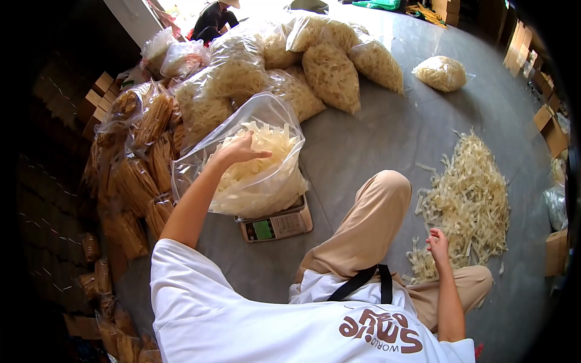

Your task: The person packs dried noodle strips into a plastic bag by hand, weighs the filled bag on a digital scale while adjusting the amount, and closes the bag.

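Note:
My left hand (241, 151) is inside the mouth of a clear plastic bag (192, 175), over pale, flat dried strips (272, 142). Its thumb and fingers are apart, and I see nothing gripped. The bag stands open on a digital scale (284, 225) with a green display. Beside the loose heap of the same strips (469, 202) on the floor, my right hand (438, 244) hovers with loosely bent fingers apart and no strips in it.
Filled clear bags (330, 75) are piled beyond the scale. Bundles of brown sticks in plastic (136, 181) lie on the left. One separate filled bag (442, 74) sits farther back. Cardboard boxes (554, 136) line the right side. Another person (212, 23) crouches at the far end.

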Motion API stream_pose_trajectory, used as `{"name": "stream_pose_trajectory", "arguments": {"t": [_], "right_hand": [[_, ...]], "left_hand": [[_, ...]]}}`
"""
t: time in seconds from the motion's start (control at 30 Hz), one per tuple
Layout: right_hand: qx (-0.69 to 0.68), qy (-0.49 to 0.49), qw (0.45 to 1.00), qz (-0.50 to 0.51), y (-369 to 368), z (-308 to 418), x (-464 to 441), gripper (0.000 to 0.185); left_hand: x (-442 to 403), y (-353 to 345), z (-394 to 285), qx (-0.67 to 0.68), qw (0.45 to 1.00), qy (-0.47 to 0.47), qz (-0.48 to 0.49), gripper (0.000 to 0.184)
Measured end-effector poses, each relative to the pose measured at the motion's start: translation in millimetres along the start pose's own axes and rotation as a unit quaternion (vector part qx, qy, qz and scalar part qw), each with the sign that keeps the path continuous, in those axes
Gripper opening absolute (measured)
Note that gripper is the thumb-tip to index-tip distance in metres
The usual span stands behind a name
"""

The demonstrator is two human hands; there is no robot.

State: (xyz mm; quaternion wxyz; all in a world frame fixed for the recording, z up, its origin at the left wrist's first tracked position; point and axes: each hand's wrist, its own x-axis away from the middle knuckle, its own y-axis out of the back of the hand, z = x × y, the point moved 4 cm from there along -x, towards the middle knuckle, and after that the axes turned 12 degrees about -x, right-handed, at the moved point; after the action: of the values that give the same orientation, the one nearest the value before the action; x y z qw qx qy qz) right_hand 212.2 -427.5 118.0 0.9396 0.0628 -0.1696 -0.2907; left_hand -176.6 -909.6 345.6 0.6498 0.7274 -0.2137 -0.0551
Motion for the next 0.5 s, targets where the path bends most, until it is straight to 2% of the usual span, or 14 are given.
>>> {"name": "stream_pose_trajectory", "arguments": {"t": [0.03, 0.07, 0.1, 0.17, 0.23, 0.3, 0.33, 0.4, 0.43, 0.5], "right_hand": [[0.0, 0.001, 1.0, -0.001, 1, -3, 0, 0.029], [0.003, 0.01, 1.0, 0.001, 1, -5, -1, 0.029], [0.008, 0.019, 1.0, 0.003, 1, -5, -2, 0.028], [0.011, 0.02, 1.0, 0.003, 0, -2, -1, 0.028], [0.015, 0.02, 1.0, 0.002, -1, 1, 0, 0.028], [0.036, 0.026, 0.999, 0.0, -2, 3, 2, 0.028], [0.036, 0.026, 0.999, 0.0, -2, 4, 3, 0.028], [0.042, 0.034, 0.999, 0.002, -2, 4, 3, 0.028], [0.041, 0.033, 0.999, 0.002, -3, 3, 3, 0.028], [0.041, 0.041, 0.998, -0.005, -3, 2, 3, 0.028]], "left_hand": [[1, -4, -2, -0.053, 0.998, 0.025, 0.018, 0.106], [-1, -8, -2, -0.006, 0.999, 0.015, 0.047, 0.132], [-6, -14, 0, -0.007, 0.999, 0.014, 0.046, 0.132], [-14, -23, -1, -0.024, 0.999, -0.047, -0.011, 0.134], [-13, -19, -4, 0.004, 0.999, -0.035, -0.01, 0.134], [-17, -15, 5, -0.029, 0.99, -0.052, -0.129, 0.108], [-16, -6, 5, -0.029, 0.99, -0.052, -0.128, 0.108], [-15, 7, 6, -0.012, 0.998, -0.003, 0.055, 0.063], [-13, 9, 10, -0.014, 0.998, -0.003, 0.056, 0.063], [-4, 24, 17, 0.099, 0.989, -0.055, -0.1, 0.032]]}}
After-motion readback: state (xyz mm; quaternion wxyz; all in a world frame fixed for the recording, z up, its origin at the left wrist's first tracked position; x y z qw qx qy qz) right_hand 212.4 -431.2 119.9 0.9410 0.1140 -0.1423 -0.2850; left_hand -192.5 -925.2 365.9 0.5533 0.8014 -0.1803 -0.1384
